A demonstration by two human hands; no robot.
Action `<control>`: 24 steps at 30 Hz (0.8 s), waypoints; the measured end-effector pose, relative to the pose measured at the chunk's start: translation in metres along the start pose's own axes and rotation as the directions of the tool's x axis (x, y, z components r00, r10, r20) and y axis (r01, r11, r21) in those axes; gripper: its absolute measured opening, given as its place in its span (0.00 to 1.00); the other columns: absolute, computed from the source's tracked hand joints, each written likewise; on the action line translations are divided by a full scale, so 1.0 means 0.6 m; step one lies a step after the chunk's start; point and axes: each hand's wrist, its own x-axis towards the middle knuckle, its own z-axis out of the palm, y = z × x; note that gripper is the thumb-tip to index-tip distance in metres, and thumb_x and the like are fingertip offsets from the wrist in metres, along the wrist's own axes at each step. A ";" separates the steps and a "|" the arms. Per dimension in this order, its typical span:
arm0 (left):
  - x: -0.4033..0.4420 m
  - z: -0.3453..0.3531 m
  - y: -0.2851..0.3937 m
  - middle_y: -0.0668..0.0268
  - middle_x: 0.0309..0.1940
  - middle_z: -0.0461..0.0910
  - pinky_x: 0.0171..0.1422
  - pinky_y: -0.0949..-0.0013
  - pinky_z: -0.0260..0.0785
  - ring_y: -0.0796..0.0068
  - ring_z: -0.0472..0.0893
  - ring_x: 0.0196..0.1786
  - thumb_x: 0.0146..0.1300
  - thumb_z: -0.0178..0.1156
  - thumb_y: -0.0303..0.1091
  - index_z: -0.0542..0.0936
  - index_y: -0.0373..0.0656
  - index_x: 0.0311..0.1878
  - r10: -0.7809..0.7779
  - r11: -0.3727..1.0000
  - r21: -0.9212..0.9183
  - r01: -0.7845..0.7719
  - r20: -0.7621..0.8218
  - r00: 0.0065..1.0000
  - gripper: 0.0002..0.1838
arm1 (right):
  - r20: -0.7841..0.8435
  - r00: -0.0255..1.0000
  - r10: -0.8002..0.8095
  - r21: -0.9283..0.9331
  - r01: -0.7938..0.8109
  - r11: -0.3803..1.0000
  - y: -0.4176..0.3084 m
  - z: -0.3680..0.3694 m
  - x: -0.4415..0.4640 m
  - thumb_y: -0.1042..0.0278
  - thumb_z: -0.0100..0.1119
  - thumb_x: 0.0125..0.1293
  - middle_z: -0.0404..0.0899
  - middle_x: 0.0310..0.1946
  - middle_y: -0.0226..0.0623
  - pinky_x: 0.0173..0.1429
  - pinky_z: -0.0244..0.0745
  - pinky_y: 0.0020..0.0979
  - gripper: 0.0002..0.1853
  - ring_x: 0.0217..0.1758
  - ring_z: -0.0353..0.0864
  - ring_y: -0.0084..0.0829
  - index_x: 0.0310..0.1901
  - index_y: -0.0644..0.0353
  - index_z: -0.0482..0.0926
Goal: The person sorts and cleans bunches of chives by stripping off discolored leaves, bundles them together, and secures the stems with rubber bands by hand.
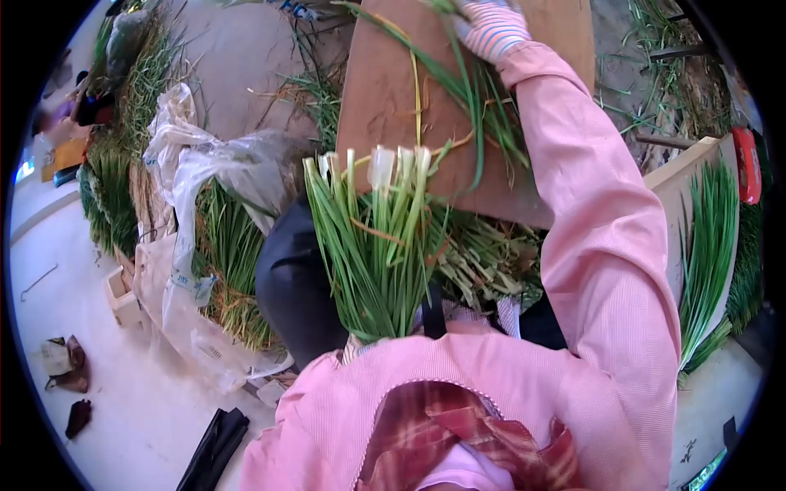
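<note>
My right hand (494, 31), in a striped glove, is at the far end of a brown board (381, 98), partly cut off by the frame edge. Its fingers look curled on loose chive leaves (465, 78), which trail back across the board. Close to my chest stands a thick bundle of chives (372, 254), its pale cut ends up and its green leaves down. Only a small striped patch of my left hand (352, 350) shows at the bundle's lower end; its fingers are hidden behind the leaves, and the hand appears to hold them.
Under the board's near edge lies a heap of trimmed stalks (491, 258). To the left, a clear plastic bag (221, 155) partly covers more greens (233, 254). On the right, long chives (711, 237) lean in a pale crate (667, 184) beside a red object (747, 164). A person (70, 114) is far left.
</note>
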 end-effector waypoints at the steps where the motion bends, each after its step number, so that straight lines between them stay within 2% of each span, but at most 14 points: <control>1: -0.001 0.001 -0.002 0.62 0.31 0.78 0.39 0.69 0.72 0.71 0.78 0.32 0.46 0.65 0.39 0.69 0.41 0.49 0.023 0.999 -0.035 -0.022 0.029 0.999 0.27 | -0.009 0.996 -0.088 -0.011 0.088 0.996 -0.029 -0.010 -0.026 0.53 0.49 0.55 0.68 0.52 0.40 0.60 0.54 0.43 0.20 0.57 0.62 0.42 0.50 0.44 0.70; 5: -0.024 0.002 -0.009 0.62 0.29 0.78 0.37 0.69 0.73 0.70 0.79 0.31 0.46 0.66 0.36 0.68 0.41 0.49 0.136 0.978 -0.173 -0.114 0.124 0.983 0.27 | 0.082 0.980 -0.181 -0.021 0.183 0.983 -0.123 -0.016 -0.128 0.52 0.48 0.56 0.66 0.53 0.37 0.62 0.53 0.44 0.19 0.59 0.60 0.42 0.52 0.36 0.68; 7: -0.039 0.005 -0.008 0.62 0.29 0.78 0.36 0.69 0.73 0.69 0.79 0.30 0.46 0.66 0.35 0.68 0.41 0.50 0.195 0.953 -0.262 -0.150 0.155 0.968 0.27 | 0.169 0.973 -0.160 0.052 0.153 0.987 -0.185 -0.055 -0.205 0.53 0.51 0.54 0.64 0.55 0.37 0.63 0.52 0.44 0.22 0.60 0.60 0.42 0.53 0.40 0.67; 8: -0.038 0.006 -0.011 0.62 0.28 0.78 0.35 0.69 0.73 0.69 0.79 0.30 0.46 0.66 0.34 0.68 0.41 0.50 0.220 0.939 -0.303 -0.159 0.178 0.959 0.27 | 0.355 0.927 -0.120 0.024 0.120 0.993 -0.216 -0.080 -0.244 0.54 0.53 0.52 0.62 0.56 0.39 0.64 0.51 0.44 0.24 0.61 0.58 0.42 0.53 0.45 0.67; 10: -0.031 -0.015 -0.019 0.61 0.32 0.78 0.38 0.64 0.75 0.67 0.79 0.33 0.46 0.65 0.28 0.68 0.42 0.50 0.216 0.943 -0.308 -0.125 0.281 0.935 0.25 | 0.462 0.836 -0.297 0.007 0.332 0.943 -0.258 -0.114 -0.314 0.54 0.57 0.47 0.64 0.55 0.39 0.65 0.48 0.44 0.28 0.61 0.58 0.41 0.52 0.51 0.67; 12: -0.062 0.022 0.004 0.62 0.35 0.77 0.40 0.66 0.74 0.70 0.78 0.35 0.48 0.60 0.18 0.71 0.44 0.47 0.277 0.840 -0.526 -0.133 0.206 0.938 0.21 | 0.464 0.757 -0.460 0.132 0.454 0.881 -0.264 -0.122 -0.366 0.57 0.60 0.45 0.72 0.45 0.42 0.63 0.54 0.40 0.25 0.56 0.65 0.39 0.48 0.53 0.71; 13: -0.060 0.016 -0.006 0.62 0.35 0.77 0.40 0.66 0.74 0.70 0.78 0.35 0.48 0.60 0.18 0.71 0.44 0.47 0.282 0.839 -0.528 -0.130 0.219 0.934 0.21 | 0.524 0.794 -0.308 0.372 0.112 0.921 -0.254 -0.131 -0.373 0.60 0.60 0.46 0.74 0.39 0.44 0.58 0.60 0.38 0.22 0.51 0.69 0.39 0.45 0.55 0.73; 14: -0.053 0.005 -0.023 0.62 0.36 0.77 0.41 0.66 0.74 0.70 0.78 0.36 0.48 0.59 0.17 0.71 0.44 0.48 0.304 0.859 -0.486 -0.163 0.227 0.925 0.22 | 0.612 0.774 -0.165 0.540 -0.256 0.802 -0.240 -0.138 -0.375 0.63 0.60 0.46 0.76 0.34 0.46 0.53 0.66 0.36 0.19 0.46 0.73 0.39 0.42 0.56 0.74; 15: -0.048 0.001 -0.034 0.62 0.37 0.77 0.41 0.67 0.73 0.70 0.78 0.37 0.48 0.59 0.16 0.71 0.44 0.48 0.327 0.874 -0.443 -0.197 0.238 0.914 0.22 | 0.387 0.922 -0.007 0.526 -0.214 0.823 -0.228 -0.172 -0.361 0.67 0.58 0.48 0.75 0.30 0.48 0.43 0.71 0.33 0.14 0.37 0.76 0.39 0.38 0.60 0.76; 16: -0.049 0.002 -0.037 0.62 0.37 0.77 0.41 0.67 0.73 0.70 0.78 0.37 0.48 0.59 0.16 0.71 0.44 0.48 0.328 0.876 -0.442 -0.191 0.256 0.910 0.22 | 0.234 0.965 0.121 0.555 -0.235 0.798 -0.187 -0.155 -0.349 0.69 0.59 0.48 0.76 0.31 0.46 0.41 0.71 0.34 0.14 0.34 0.76 0.39 0.39 0.60 0.75; 17: -0.050 0.004 -0.039 0.63 0.38 0.76 0.42 0.68 0.73 0.71 0.78 0.37 0.48 0.58 0.15 0.71 0.44 0.49 0.329 0.889 -0.416 -0.193 0.286 0.900 0.23 | 0.146 0.961 0.236 0.759 -0.262 0.596 -0.195 -0.210 -0.336 0.71 0.60 0.50 0.75 0.36 0.38 0.44 0.69 0.31 0.18 0.39 0.74 0.33 0.44 0.61 0.72; 18: -0.052 0.004 -0.039 0.63 0.39 0.76 0.42 0.68 0.73 0.71 0.78 0.38 0.48 0.58 0.14 0.71 0.44 0.49 0.331 0.901 -0.386 -0.198 0.317 0.889 0.23 | -0.036 0.997 0.064 0.545 -0.034 0.838 -0.209 -0.287 -0.317 0.65 0.64 0.48 0.71 0.43 0.39 0.51 0.65 0.31 0.25 0.47 0.70 0.35 0.49 0.60 0.69; 22: -0.052 0.012 -0.050 0.64 0.43 0.75 0.49 0.66 0.69 0.71 0.74 0.46 0.48 0.57 0.13 0.72 0.44 0.48 0.478 0.869 -0.341 -0.358 0.393 0.786 0.23 | -0.072 0.974 -0.216 0.625 0.212 0.751 -0.243 -0.343 -0.297 0.54 0.70 0.36 0.71 0.40 0.42 0.52 0.64 0.36 0.35 0.47 0.69 0.43 0.49 0.57 0.70; 24: -0.058 0.016 -0.048 0.64 0.43 0.75 0.49 0.66 0.69 0.70 0.74 0.46 0.47 0.57 0.13 0.72 0.44 0.48 0.451 0.882 -0.351 -0.315 0.431 0.782 0.23 | -0.030 0.962 -0.271 0.509 0.249 0.824 -0.250 -0.352 -0.302 0.54 0.70 0.36 0.73 0.37 0.41 0.49 0.65 0.36 0.31 0.44 0.70 0.42 0.45 0.55 0.73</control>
